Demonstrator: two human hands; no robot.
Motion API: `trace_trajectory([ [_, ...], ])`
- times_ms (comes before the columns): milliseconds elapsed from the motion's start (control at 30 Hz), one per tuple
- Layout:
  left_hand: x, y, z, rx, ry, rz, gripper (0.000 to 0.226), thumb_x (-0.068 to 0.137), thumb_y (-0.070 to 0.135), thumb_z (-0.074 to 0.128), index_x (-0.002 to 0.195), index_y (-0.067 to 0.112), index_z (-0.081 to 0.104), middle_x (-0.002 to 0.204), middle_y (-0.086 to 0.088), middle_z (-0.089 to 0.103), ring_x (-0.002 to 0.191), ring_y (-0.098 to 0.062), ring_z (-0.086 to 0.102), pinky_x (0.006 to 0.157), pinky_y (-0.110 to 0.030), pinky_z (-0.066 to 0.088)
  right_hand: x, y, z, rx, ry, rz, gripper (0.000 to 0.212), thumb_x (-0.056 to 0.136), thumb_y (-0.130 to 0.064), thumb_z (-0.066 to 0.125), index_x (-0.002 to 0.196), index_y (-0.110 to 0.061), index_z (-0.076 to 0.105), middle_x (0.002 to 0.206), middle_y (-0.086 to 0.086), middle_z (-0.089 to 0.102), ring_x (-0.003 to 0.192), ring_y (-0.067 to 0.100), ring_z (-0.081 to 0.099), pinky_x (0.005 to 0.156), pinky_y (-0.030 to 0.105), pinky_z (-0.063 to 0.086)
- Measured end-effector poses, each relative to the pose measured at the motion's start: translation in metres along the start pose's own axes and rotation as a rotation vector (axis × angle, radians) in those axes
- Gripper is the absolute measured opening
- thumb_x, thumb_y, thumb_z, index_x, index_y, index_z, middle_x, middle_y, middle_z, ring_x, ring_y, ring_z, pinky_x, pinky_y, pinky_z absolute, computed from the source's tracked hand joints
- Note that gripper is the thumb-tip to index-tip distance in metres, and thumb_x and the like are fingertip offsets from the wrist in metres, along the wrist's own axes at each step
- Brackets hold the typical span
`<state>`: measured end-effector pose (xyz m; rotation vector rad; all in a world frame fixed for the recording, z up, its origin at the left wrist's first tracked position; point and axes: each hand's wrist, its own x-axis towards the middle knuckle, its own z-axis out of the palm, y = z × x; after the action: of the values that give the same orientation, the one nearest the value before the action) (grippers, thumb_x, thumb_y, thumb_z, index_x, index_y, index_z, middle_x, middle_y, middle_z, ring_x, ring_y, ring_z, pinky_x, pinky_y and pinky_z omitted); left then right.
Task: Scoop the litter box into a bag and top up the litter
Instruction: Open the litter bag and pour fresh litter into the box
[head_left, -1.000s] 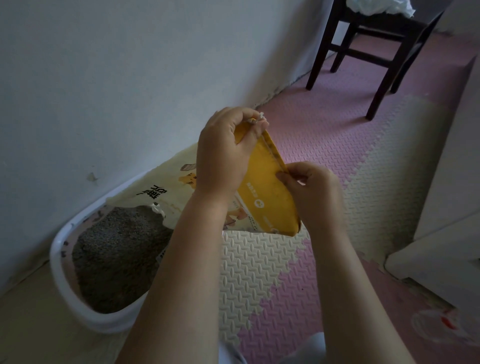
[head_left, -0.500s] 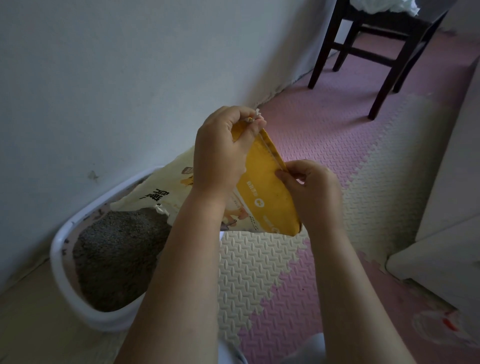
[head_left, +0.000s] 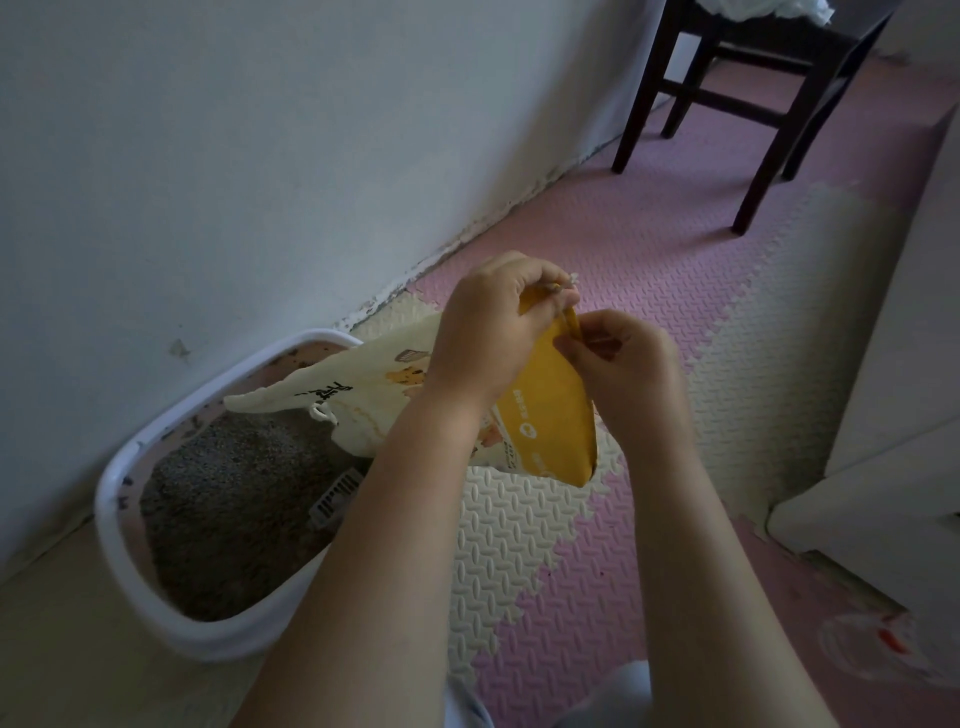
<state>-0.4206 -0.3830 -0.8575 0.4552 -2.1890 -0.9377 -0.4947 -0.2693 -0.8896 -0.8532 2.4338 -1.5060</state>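
Head view: left hand (head_left: 483, 332) and right hand (head_left: 626, 366) pinch the raised end of the litter bag (head_left: 550, 410); a slipping grip could spill litter outside the box (head_left: 109, 488) at eight o'clock.

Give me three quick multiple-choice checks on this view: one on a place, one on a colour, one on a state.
1. The litter box stands: A on a table; B on the floor beside the wall; C inside a cupboard.
2. The raised end of the litter bag is: A blue; B black; C yellow.
3. The bag is: A lying flat, untouched; B held by one hand only; C pinched at its upper edge by the left hand and the right hand.

Answers:
1 B, its white rim sits low on the floor next to the wall.
2 C, the panel by the wrists is plainly yellow.
3 C, the fingers of both hands close on the bag's edge.
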Motion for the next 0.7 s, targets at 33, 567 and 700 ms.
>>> trace_trajectory([
  [33,-0.001,0.000,0.003,0.001,-0.015,0.000,0.012,0.084,0.025,0.070,0.090,0.016,0.072,0.089,0.006,0.067,0.088,-0.007,0.061,0.080,-0.023,0.049,0.000,0.001,0.000,-0.001,0.020,0.001,0.012,0.083,-0.028,0.069,0.092,-0.022,0.072,0.080,-0.010,0.071,0.078,0.008,0.067,0.074,0.043,0.056],
  [567,-0.010,-0.055,-0.038,0.469,-0.221,-0.374,0.005,0.088,0.023,0.064,0.090,0.021,0.068,0.094,0.002,0.064,0.081,-0.013,0.056,0.066,-0.027,0.038,0.005,0.023,-0.014,-0.137,0.098,0.145,0.004,0.085,-0.021,0.066,0.089,-0.020,0.068,0.082,-0.007,0.067,0.080,0.014,0.065,0.072,0.033,0.053],
  [700,-0.010,-0.052,-0.028,0.456,-0.204,-0.343,0.009,0.090,0.024,0.062,0.085,0.019,0.068,0.077,0.007,0.061,0.072,-0.012,0.057,0.060,-0.025,0.036,0.003,0.014,-0.019,-0.111,0.108,0.100,0.021,0.080,-0.009,0.063,0.094,-0.023,0.068,0.086,-0.011,0.067,0.083,0.009,0.063,0.074,0.034,0.055],
])
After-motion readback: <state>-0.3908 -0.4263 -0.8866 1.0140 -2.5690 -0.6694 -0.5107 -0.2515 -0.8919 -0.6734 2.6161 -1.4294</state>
